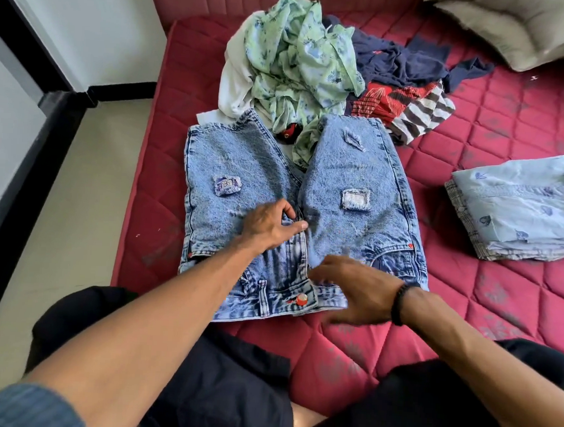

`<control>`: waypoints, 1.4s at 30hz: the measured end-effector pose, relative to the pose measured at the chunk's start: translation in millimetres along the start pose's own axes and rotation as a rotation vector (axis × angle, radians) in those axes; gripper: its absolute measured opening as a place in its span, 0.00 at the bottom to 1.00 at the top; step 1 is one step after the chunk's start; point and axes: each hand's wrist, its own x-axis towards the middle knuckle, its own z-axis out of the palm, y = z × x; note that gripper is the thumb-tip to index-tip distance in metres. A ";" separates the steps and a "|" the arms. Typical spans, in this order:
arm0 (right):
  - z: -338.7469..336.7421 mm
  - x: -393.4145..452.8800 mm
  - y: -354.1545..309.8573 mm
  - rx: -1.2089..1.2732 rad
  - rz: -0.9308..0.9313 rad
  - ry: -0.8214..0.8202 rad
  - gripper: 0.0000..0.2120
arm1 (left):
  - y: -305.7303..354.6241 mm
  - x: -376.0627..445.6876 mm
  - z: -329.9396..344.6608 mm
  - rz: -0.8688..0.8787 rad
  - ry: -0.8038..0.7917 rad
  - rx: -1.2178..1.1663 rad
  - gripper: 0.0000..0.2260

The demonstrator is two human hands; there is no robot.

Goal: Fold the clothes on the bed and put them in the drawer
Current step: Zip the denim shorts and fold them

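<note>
Surface: red quilted mattress (496,137), bare, set against a padded red headboard; pale floor and a white wall with black trim to its left.

Landmark: denim shorts (295,194), acid-wash blue, laid flat front-up near the mattress's near edge, waistband toward the person, 2 legs pointing away. Patches on both legs, a frayed tear on the right leg, red button at the waistband.

Left hand (270,224): rests on the shorts at the crotch seam, thumb and forefinger pinching the fabric at the bottom of the fly.

Right hand (355,288): over the shorts' waistband on the right side, fingers straight and loosely spread, motion-blurred; contact with the denim cannot be told. Black bracelet (400,303) on that wrist.

Beyond the shorts: unfolded pile — green floral garment (303,59) touching the leg openings, navy garment (399,60), red patterned garment (386,101), striped garment (425,115).

Right of the shorts, well apart: folded stack (518,208), pale blue printed shirt on top.

Far right corner beyond the shorts: cream pillow (516,26).
</note>
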 end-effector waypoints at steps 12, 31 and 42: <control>2.5 -69.9 34.5 -0.874 -0.117 0.159 0.14 | -44.7 -166.0 -46.9 0.717 -0.017 0.852 0.31; -130.5 -131.4 33.7 -0.813 0.068 0.474 0.19 | -39.9 -148.9 -261.0 0.526 0.497 0.916 0.33; -385.0 -187.6 -48.4 0.374 0.028 1.204 0.08 | 34.9 -173.2 -494.1 0.479 0.628 0.118 0.22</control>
